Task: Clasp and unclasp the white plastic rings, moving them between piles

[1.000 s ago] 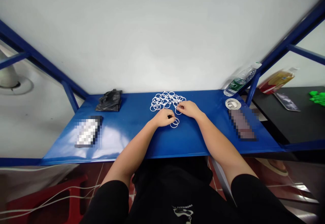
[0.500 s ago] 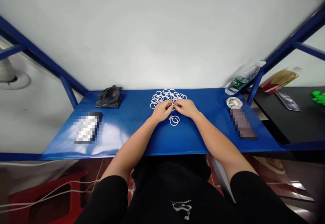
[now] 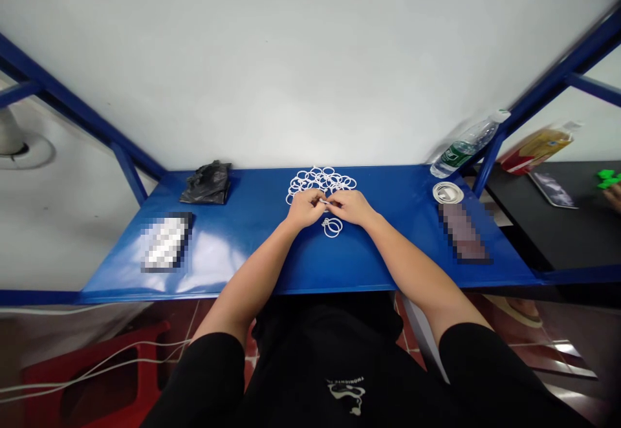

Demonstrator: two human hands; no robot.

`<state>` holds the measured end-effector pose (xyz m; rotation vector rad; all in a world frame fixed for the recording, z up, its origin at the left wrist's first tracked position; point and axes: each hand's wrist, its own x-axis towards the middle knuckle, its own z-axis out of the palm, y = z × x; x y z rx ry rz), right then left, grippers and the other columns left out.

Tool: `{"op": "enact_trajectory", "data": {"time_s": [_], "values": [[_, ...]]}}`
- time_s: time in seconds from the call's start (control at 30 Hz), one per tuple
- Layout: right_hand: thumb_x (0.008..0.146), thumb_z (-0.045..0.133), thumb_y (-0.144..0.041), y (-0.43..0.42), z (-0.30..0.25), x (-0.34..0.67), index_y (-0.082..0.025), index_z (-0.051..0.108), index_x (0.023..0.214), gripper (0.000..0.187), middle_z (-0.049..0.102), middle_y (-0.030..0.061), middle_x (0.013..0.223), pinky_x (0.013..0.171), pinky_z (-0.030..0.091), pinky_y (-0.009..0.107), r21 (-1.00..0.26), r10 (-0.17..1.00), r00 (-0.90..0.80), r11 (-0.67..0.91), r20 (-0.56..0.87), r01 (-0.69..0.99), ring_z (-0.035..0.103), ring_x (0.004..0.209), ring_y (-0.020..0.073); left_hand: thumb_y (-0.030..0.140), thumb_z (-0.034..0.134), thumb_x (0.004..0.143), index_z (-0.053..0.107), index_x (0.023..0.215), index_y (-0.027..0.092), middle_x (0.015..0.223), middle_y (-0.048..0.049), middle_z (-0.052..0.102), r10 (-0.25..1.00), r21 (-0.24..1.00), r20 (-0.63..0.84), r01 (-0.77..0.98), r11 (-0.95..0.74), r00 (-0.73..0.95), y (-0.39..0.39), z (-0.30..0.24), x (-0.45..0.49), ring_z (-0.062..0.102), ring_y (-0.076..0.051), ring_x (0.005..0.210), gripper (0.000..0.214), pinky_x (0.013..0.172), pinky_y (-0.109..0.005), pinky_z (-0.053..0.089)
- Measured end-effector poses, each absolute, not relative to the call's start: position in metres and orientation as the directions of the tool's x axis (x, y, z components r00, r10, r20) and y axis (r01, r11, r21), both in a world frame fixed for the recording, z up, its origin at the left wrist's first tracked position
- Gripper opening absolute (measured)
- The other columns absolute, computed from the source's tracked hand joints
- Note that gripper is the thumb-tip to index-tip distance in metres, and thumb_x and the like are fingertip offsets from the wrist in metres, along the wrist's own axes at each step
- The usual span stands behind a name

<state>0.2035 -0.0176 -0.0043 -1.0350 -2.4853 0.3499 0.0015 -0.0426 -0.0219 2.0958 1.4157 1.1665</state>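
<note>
My left hand (image 3: 304,207) and my right hand (image 3: 353,207) meet over the middle of the blue table (image 3: 272,253), fingers pinched together on a small white ring (image 3: 326,203) between them. A heap of several white rings (image 3: 321,181) lies just behind my hands, near the wall. A small cluster of joined white rings (image 3: 332,227) lies on the table just in front of my fingertips.
A crumpled black bag (image 3: 207,182) lies at the back left, a blurred flat object (image 3: 163,242) front left. At right are a coiled white cable (image 3: 447,192), a blurred flat object (image 3: 463,233) and a leaning water bottle (image 3: 466,143). A black table (image 3: 557,234) adjoins on the right.
My left hand left the small ring cluster on the table and moved back to meet my right hand, and both now pinch one ring by the heap.
</note>
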Motion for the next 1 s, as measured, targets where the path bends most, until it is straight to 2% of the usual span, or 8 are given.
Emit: {"op": "enact_trajectory", "data": {"time_s": [0.1, 0.3, 0.47, 0.57, 0.63, 0.73, 0.83, 1.0], "values": [[0.097, 0.065, -0.036, -0.018, -0.006, 0.201, -0.024, 0.078, 0.092, 0.019, 0.078, 0.0030, 0.086, 0.071, 0.041, 0.027, -0.398, 0.717, -0.638, 0.691, 0.279, 0.603, 0.068, 0.081, 0.0181, 0.014, 0.056, 0.072, 0.069, 0.076, 0.020, 0.072, 0.0008, 0.070, 0.878, 0.660, 0.445, 0.598, -0.455, 0.177, -0.043, -0.019, 0.000, 0.062, -0.015, 0.066, 0.015, 0.068, -0.029, 0.048], [0.094, 0.069, -0.039, -0.016, -0.011, 0.202, -0.024, 0.076, 0.087, 0.018, 0.077, 0.0020, 0.085, 0.072, 0.041, 0.027, -0.425, 0.716, -0.636, 0.691, 0.288, 0.585, 0.067, 0.079, 0.0176, 0.012, 0.051, 0.076, 0.063, 0.074, 0.021, 0.078, -0.0016, 0.070, 0.851, 0.609, 0.467, 0.610, -0.507, 0.241, -0.043, -0.017, 0.002, 0.063, -0.017, 0.073, 0.015, 0.073, -0.031, 0.049], [0.096, 0.069, -0.049, -0.012, -0.005, 0.210, -0.023, 0.077, 0.091, 0.027, 0.078, 0.0028, 0.088, 0.075, 0.044, 0.029, -0.437, 0.707, -0.644, 0.698, 0.292, 0.567, 0.069, 0.084, 0.0188, 0.011, 0.047, 0.080, 0.062, 0.078, 0.021, 0.081, -0.0028, 0.069, 0.823, 0.572, 0.472, 0.602, -0.558, 0.316, -0.044, -0.016, -0.001, 0.063, -0.018, 0.076, 0.018, 0.075, -0.032, 0.049], [0.101, 0.061, -0.047, -0.006, 0.001, 0.222, -0.024, 0.079, 0.099, 0.029, 0.081, 0.0039, 0.098, 0.081, 0.046, 0.029, -0.466, 0.759, -0.566, 0.647, 0.321, 0.603, 0.071, 0.090, 0.0199, 0.012, 0.045, 0.084, 0.065, 0.084, 0.021, 0.085, -0.0027, 0.071, 0.834, 0.586, 0.419, 0.595, -0.550, 0.359, -0.045, -0.015, -0.005, 0.065, -0.019, 0.080, 0.022, 0.078, -0.032, 0.051], [0.102, 0.060, -0.044, -0.001, 0.004, 0.230, -0.024, 0.080, 0.097, 0.029, 0.081, 0.0039, 0.097, 0.079, 0.046, 0.030, -0.475, 0.811, -0.487, 0.585, 0.325, 0.657, 0.071, 0.088, 0.0200, 0.012, 0.045, 0.085, 0.068, 0.088, 0.021, 0.089, -0.0030, 0.073, 0.835, 0.587, 0.386, 0.594, -0.550, 0.393, -0.046, -0.015, -0.006, 0.067, -0.019, 0.084, 0.025, 0.083, -0.033, 0.052], [0.101, 0.061, -0.040, 0.004, 0.004, 0.235, -0.024, 0.080, 0.092, 0.026, 0.080, 0.0031, 0.092, 0.076, 0.044, 0.029, -0.471, 0.853, -0.429, 0.522, 0.299, 0.711, 0.070, 0.084, 0.0195, 0.013, 0.044, 0.087, 0.070, 0.091, 0.020, 0.096, -0.0044, 0.073, 0.810, 0.568, 0.355, 0.581, -0.583, 0.466, -0.048, -0.016, -0.003, 0.068, -0.020, 0.090, 0.027, 0.088, -0.034, 0.053], [0.099, 0.063, -0.037, 0.003, 0.001, 0.233, -0.025, 0.079, 0.092, 0.021, 0.080, 0.0014, 0.090, 0.075, 0.043, 0.028, -0.468, 0.856, -0.460, 0.515, 0.236, 0.718, 0.070, 0.082, 0.0185, 0.013, 0.046, 0.089, 0.072, 0.093, 0.020, 0.101, -0.0059, 0.072, 0.761, 0.541, 0.337, 0.548, -0.638, 0.554, -0.051, -0.017, 0.003, 0.068, -0.021, 0.096, 0.028, 0.093, -0.036, 0.054], [0.097, 0.066, -0.034, 0.002, 0.000, 0.228, -0.025, 0.079, 0.098, 0.016, 0.079, 0.0003, 0.089, 0.072, 0.043, 0.028, -0.446, 0.854, -0.499, 0.507, 0.145, 0.738, 0.070, 0.082, 0.0186, 0.015, 0.058, 0.084, 0.076, 0.102, 0.021, 0.108, -0.0068, 0.072, 0.728, 0.512, 0.321, 0.536, -0.671, 0.606, -0.053, -0.018, 0.007, 0.068, -0.023, 0.103, 0.027, 0.095, -0.037, 0.056]]}}
